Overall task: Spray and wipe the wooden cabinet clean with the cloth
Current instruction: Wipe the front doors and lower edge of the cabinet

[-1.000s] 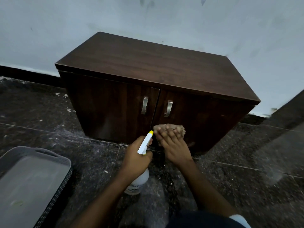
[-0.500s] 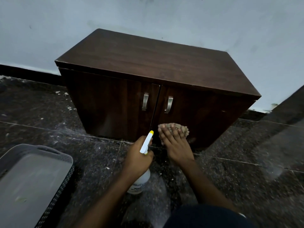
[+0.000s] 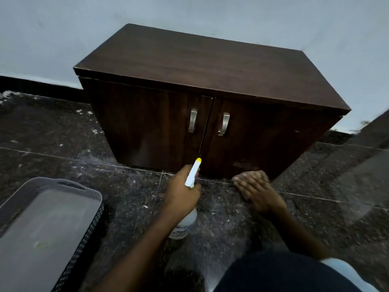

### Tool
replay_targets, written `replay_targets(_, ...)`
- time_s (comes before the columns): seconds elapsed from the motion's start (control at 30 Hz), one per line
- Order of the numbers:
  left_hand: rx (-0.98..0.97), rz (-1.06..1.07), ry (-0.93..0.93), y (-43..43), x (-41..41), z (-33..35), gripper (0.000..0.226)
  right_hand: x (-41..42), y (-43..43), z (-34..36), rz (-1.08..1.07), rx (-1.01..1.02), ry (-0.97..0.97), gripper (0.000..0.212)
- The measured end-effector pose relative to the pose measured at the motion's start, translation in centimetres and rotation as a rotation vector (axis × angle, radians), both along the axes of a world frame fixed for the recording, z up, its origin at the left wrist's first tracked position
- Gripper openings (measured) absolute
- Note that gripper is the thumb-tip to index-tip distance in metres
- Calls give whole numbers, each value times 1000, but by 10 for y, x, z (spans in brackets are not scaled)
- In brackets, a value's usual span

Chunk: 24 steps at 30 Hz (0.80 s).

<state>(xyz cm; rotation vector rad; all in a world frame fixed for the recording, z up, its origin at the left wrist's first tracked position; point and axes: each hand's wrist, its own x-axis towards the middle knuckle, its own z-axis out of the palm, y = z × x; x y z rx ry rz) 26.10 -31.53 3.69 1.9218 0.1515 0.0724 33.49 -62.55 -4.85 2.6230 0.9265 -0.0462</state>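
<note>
Cabinet of dark brown wood (image 3: 210, 66), two-doored, stood straight ahead of us against the pale wall (image 3: 63, 28), its long axis running left to right. Our right hand (image 3: 259, 192) was nearer, flat fingers pressing the mostly hidden mottled cloth (image 3: 252, 174) at the right door's foot. Our left hand (image 3: 181, 192) gripped the white spray bottle (image 3: 185, 226), yellow nozzle toward the door seam. Dark speckled stone floor (image 3: 63, 133) lay beneath, with a grey plastic basket (image 3: 63, 184) at our left.

The wall (image 3: 63, 28) is pale grey with a black baseboard (image 3: 31, 85). The dark speckled floor tiles (image 3: 52, 133) look dusty. A grey basket (image 3: 88, 191) sits there.
</note>
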Motion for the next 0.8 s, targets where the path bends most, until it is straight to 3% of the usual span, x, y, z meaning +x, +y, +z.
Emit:
replay_targets(0.23,26,-9,-12,-4,1,7,35,12,31,-7,114,28,-106,66)
replay_targets(0.33,28,-95,-43,-12,11,13,31,25,62,3,147,109,-256,65)
replay_targets(0.4,25,-120,-47,-12,14,14,32,18,74,-3,-39,371,-355,66)
replay_targets(0.47,14,-109,-42,-8,11,12,34,-2,90,-18,-472,788,-337,62)
replay_targets(0.57,0,-91,-71,-7,8,10,35,1,108,-12,-1152,1642,-98,66)
replay_targets(0.6,2,-84,-78,-7,9,11,35,9,113,-7,-1248,1779,-11,69)
replay_targets(0.63,5,-78,-79,-8,9,11,34,14,120,-4,-1250,1828,29,70)
replay_targets(0.8,3,-39,-52,-12,6,11,35,-7,172,-10,-821,1907,106,75)
